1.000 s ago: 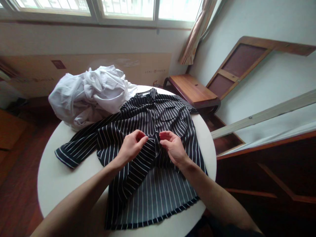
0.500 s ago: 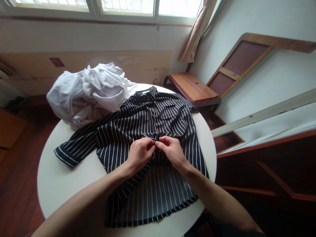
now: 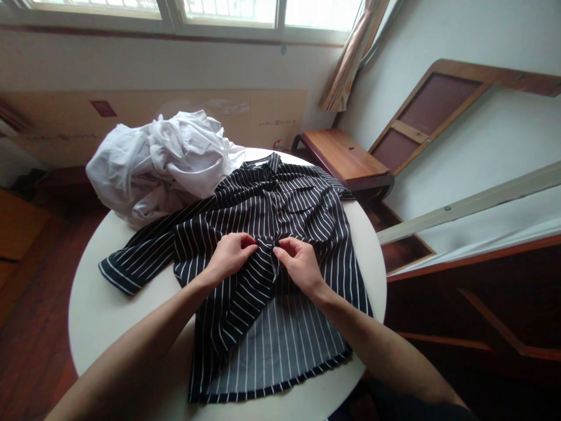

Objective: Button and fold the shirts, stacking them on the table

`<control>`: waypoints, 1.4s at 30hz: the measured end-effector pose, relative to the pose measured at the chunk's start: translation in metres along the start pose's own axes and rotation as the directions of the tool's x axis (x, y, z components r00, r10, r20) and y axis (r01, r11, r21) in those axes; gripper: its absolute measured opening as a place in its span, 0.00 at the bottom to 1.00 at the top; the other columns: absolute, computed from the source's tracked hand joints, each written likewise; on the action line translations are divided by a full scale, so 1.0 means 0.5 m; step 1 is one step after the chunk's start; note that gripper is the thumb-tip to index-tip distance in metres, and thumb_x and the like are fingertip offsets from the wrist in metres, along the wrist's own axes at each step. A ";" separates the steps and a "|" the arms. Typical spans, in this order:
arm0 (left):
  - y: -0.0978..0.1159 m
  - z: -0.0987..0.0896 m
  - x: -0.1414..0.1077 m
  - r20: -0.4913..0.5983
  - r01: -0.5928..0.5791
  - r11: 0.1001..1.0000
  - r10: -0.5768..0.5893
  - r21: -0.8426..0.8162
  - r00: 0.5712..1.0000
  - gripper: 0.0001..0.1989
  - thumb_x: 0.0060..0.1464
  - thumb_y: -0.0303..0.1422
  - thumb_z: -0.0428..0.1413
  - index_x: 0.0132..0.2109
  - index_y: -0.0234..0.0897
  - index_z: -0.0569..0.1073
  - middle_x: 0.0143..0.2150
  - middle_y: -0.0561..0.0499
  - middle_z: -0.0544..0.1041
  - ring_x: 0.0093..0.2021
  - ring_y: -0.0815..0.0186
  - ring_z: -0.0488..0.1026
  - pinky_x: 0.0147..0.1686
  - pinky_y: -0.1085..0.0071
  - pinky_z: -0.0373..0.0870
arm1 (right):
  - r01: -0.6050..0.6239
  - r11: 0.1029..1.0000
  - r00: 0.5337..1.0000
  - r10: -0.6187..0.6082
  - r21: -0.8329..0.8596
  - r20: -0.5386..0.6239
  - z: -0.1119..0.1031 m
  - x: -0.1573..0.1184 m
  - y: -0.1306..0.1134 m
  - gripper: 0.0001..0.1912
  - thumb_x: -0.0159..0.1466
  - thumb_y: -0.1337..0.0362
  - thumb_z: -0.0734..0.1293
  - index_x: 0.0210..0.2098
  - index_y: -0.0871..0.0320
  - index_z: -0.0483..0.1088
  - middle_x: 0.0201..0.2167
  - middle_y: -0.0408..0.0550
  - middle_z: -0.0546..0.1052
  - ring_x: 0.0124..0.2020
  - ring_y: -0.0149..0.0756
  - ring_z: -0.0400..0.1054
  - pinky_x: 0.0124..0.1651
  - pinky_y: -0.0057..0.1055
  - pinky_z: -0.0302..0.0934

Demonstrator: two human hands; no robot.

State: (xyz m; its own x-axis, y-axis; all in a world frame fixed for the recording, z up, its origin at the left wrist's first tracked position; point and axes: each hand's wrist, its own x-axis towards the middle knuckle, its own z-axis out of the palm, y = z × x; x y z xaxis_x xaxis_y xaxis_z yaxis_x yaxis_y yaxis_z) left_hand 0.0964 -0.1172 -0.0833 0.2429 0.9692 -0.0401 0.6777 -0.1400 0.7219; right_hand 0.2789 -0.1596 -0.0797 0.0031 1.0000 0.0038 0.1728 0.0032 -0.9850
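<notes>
A black shirt with white stripes [image 3: 302, 204] lies spread on a round white table [image 3: 100, 327], its collar at the far side and its hem toward me. The lower front hangs apart, showing the greyish inside. My left hand [image 3: 232, 252] pinches the shirt's front left of the middle. Just to the right, my right hand [image 3: 298, 260] pinches the front edge between thumb and fingertips. A small gap of cloth lies between the two hands. Any button under the fingertips is too small to tell.
A heap of white cloth [image 3: 162, 166] rests at the table's far left. Beyond the table's far right stands a wooden stool [image 3: 346, 153]. A wooden folding piece [image 3: 438, 105] leans on the right wall, and a curtain [image 3: 346, 64] hangs by the window.
My left hand has moved left, away from my right hand, and grips cloth there. The fingertips, which were together, are now apart. My right hand has barely moved.
</notes>
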 end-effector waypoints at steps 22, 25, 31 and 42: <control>0.096 -0.008 -0.054 -0.135 -0.169 0.978 0.185 0.121 0.973 0.08 0.56 0.35 0.54 0.37 0.39 0.77 0.33 0.50 0.79 0.33 0.64 0.74 0.35 0.71 0.67 | 0.073 0.993 0.996 -0.077 -0.097 -0.040 -0.003 -0.001 -0.019 0.09 0.58 0.60 0.67 0.32 0.60 0.74 0.30 0.48 0.78 0.31 0.35 0.71 0.37 0.34 0.66; 0.091 -0.014 -0.046 -0.083 -0.143 0.988 0.138 -0.058 0.987 0.08 0.55 0.35 0.54 0.36 0.38 0.78 0.32 0.51 0.80 0.32 0.66 0.75 0.34 0.72 0.68 | 0.057 0.998 0.998 -0.058 -0.041 -0.034 -0.004 -0.003 -0.021 0.09 0.58 0.60 0.67 0.32 0.60 0.74 0.29 0.47 0.77 0.31 0.35 0.71 0.36 0.32 0.66; 0.093 -0.016 -0.039 -0.065 -0.110 0.993 0.108 -0.034 0.992 0.10 0.54 0.36 0.54 0.33 0.37 0.78 0.30 0.50 0.79 0.30 0.66 0.74 0.31 0.72 0.66 | 0.051 0.998 0.998 -0.050 0.023 -0.040 -0.003 -0.010 -0.020 0.09 0.58 0.61 0.68 0.33 0.60 0.75 0.30 0.47 0.78 0.31 0.35 0.72 0.36 0.32 0.67; 0.108 -0.015 -0.041 -0.048 -0.124 0.992 0.125 0.024 0.991 0.10 0.52 0.35 0.55 0.28 0.36 0.77 0.26 0.51 0.78 0.28 0.68 0.72 0.29 0.73 0.63 | 0.059 0.998 0.995 -0.059 -0.001 -0.080 -0.004 -0.016 -0.020 0.09 0.56 0.62 0.68 0.35 0.59 0.76 0.32 0.48 0.79 0.33 0.37 0.73 0.39 0.35 0.68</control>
State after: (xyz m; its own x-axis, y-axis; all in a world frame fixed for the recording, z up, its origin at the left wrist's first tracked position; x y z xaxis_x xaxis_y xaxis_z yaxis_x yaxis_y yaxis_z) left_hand 0.1228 -0.1430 -0.0381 0.2920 0.9527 0.0842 0.6590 -0.2642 0.7043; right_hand 0.2790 -0.1677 -0.0694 0.0713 0.9946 0.0756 0.1735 0.0623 -0.9829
